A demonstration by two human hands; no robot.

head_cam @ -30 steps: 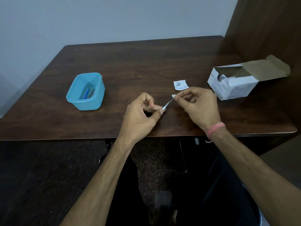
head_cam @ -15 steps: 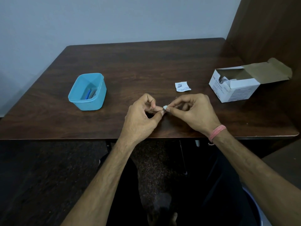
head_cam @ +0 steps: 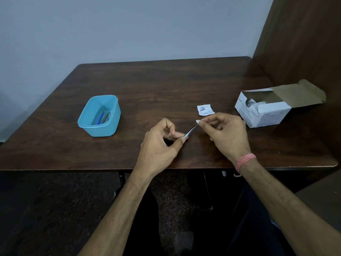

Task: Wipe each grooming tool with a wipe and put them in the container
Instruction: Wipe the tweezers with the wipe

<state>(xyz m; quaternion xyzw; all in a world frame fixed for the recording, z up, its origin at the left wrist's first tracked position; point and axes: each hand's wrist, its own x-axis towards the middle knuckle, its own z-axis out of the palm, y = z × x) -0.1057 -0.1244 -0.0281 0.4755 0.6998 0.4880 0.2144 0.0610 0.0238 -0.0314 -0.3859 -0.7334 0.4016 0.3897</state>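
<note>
My left hand pinches the near end of a thin metal grooming tool just above the table's front middle. My right hand pinches a small white wipe around the tool's far tip. The tool slants up and to the right between the two hands. A light blue plastic container stands to the left on the table, with a blue-handled tool and other tools lying inside.
A torn white wipe wrapper lies on the dark wooden table just beyond my right hand. An open white cardboard box of wipes sits at the right, beside a wooden panel. A wall runs behind the table.
My right hand slid the wipe from the tool's near end, beside my left fingers, out to its far tip. The left hand kept its hold.
</note>
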